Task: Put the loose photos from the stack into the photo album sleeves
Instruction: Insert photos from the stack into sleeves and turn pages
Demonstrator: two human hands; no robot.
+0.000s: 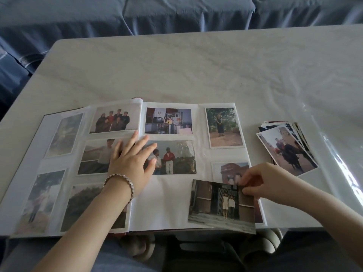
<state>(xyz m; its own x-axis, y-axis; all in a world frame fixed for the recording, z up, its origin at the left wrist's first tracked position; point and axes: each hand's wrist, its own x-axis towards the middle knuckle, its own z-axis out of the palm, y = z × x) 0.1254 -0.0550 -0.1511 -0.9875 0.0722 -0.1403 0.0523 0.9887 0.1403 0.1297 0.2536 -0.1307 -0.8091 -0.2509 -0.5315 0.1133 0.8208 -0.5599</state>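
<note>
An open photo album [169, 205] lies flat at the table's near edge, most of its sleeves filled with photos. My left hand [131, 160] rests flat with spread fingers across the album's centre fold, a bracelet on its wrist. My right hand [261, 183] pinches the top right corner of a loose photo [220, 207] of two people before a gate, held over the lower right of the right page. The bottom middle sleeve on that page is bare white. A fanned stack of loose photos [286, 148] lies on the table just right of the album.
The white marble-look table [196, 71] extends far behind the album. A glossy plastic sheet [341, 161] lies on its right side near the stack. A blue-covered sofa [137, 14] runs along the far edge. My lap is below the near edge.
</note>
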